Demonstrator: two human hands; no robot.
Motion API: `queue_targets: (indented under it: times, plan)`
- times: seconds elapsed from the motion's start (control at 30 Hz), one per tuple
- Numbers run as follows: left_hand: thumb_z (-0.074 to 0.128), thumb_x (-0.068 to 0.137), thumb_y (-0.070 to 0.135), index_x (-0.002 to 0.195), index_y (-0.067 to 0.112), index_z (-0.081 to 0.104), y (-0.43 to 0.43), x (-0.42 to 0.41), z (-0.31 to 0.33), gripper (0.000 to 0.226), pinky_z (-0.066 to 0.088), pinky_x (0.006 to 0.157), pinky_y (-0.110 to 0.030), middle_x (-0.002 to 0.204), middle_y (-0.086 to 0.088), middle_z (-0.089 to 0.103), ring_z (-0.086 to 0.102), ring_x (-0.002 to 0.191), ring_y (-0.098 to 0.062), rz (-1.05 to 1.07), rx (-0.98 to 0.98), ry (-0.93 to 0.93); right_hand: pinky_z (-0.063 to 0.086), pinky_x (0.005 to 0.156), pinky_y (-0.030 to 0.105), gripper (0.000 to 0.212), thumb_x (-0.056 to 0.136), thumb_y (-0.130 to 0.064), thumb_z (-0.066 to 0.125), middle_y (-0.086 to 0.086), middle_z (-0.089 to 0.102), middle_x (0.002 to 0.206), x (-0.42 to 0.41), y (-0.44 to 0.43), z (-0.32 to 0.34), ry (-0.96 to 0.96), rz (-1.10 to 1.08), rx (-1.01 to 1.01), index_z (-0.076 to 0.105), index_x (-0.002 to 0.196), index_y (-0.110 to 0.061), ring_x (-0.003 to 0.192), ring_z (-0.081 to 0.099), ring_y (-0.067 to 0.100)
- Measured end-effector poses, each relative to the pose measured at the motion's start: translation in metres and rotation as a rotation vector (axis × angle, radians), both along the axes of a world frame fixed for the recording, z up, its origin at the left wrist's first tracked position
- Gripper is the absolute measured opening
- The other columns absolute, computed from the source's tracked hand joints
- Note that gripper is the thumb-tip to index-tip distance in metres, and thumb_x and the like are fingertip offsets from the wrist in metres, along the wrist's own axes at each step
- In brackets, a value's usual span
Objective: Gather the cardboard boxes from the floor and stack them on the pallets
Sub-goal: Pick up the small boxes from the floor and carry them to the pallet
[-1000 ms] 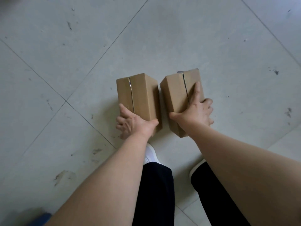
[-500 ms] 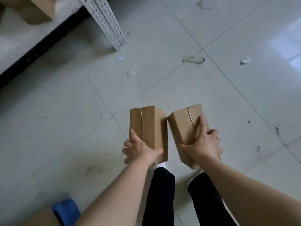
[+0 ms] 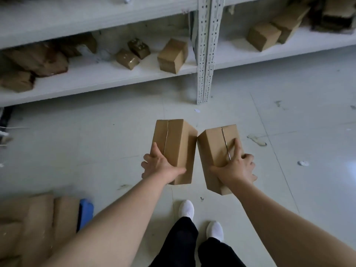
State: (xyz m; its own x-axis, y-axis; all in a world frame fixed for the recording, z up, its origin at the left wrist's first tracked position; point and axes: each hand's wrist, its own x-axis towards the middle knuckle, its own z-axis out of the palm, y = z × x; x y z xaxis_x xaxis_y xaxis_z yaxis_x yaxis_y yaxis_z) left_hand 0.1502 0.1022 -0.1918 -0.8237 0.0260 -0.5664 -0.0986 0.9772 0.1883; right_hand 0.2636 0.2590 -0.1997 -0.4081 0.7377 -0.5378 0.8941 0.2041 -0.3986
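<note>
Over the tiled floor [image 3: 96,143] before stocked shelving [image 3: 205,54], the left hand [image 3: 161,168] grips the left cardboard box [image 3: 179,143], the right hand [image 3: 237,168] the right cardboard box [image 3: 213,147], side by side.

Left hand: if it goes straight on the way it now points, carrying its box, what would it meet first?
Probably the lower shelf of the rack ahead. The left hand grips the left box pointing toward it, and only bare floor shows between. Depth is unclear, so this is a guess.
</note>
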Motion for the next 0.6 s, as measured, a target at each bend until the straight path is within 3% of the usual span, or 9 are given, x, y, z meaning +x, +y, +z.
queue_targets:
  times: [0.43,0.6]
  plan:
    - [0.081,0.048,0.057,0.145,0.036,-0.008,-0.176,0.049,0.111,0.133,0.041,0.103,-0.044,0.127,-0.006,0.029,0.033,0.122,-0.030,0.647,0.284,0.161,0.039,0.095,0.054,0.122,0.055,-0.056,0.081,0.015,0.034,0.128,-0.067,-0.127,0.125,0.230,0.606,0.066,-0.004,0.141,-0.050,0.125,0.037,0.038]
    - [0.082,0.054,0.051,0.146,0.031,-0.006,-0.252,0.057,0.129,0.129,0.038,0.108,-0.047,0.141,-0.011,0.025,0.032,0.132,-0.033,0.912,0.361,0.243,0.039,0.093,0.055,0.112,0.058,-0.056,0.078,0.013,0.034,0.124,-0.104,-0.216,0.153,0.310,0.835,0.051,0.000,0.139,-0.047,0.122,0.038,0.037]
